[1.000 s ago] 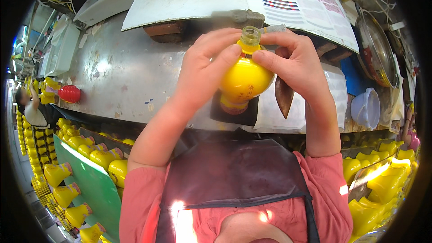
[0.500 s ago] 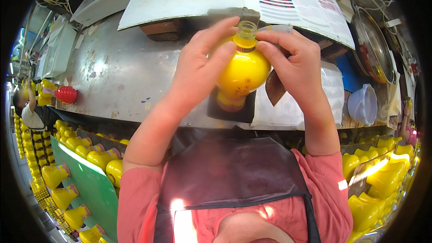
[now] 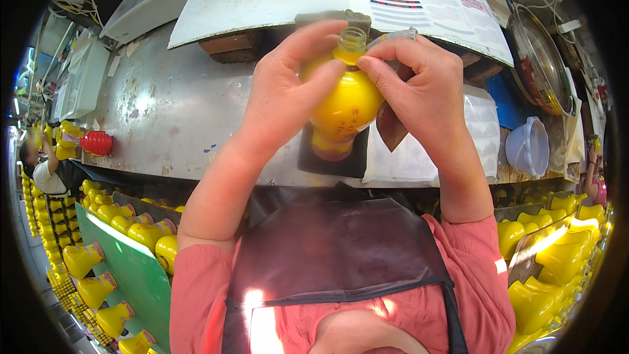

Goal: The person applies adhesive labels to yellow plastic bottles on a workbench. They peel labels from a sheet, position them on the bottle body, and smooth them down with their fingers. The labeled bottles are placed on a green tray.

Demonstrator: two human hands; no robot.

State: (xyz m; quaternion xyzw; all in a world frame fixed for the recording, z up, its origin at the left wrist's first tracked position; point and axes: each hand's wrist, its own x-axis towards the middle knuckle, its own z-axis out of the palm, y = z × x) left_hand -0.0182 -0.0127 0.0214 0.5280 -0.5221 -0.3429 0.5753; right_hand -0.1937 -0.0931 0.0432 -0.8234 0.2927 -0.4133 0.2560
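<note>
A glossy yellow bottle (image 3: 345,101) with a clear glass neck (image 3: 352,39) stands on a dark pad (image 3: 354,165) at the bench's near edge, small lettering on its front. My left hand (image 3: 288,82) curves around its left side, thumb against the shoulder and fingers behind the neck. With thumb and forefinger, my right hand (image 3: 422,82) pinches at the base of the neck, where a thin dark band (image 3: 352,68) partly shows. In that same hand is a flat scraper-like tool, its brown pointed blade (image 3: 391,130) hanging below the palm and a greyish end showing above the fingers.
Behind stands a raised white board (image 3: 262,0) with printed decal sheets (image 3: 419,10). White paper (image 3: 406,160) lies right of the pad, near a pale bucket (image 3: 527,149) and a round metal pan (image 3: 540,59). Yellow bottles line both sides; a red lantern-shaped piece (image 3: 97,143) sits left.
The whole view has shifted slightly. My right thumb and forefinger have slid a little left along the neck base, covering more of the dark band. The bottle still stands on its pad.
</note>
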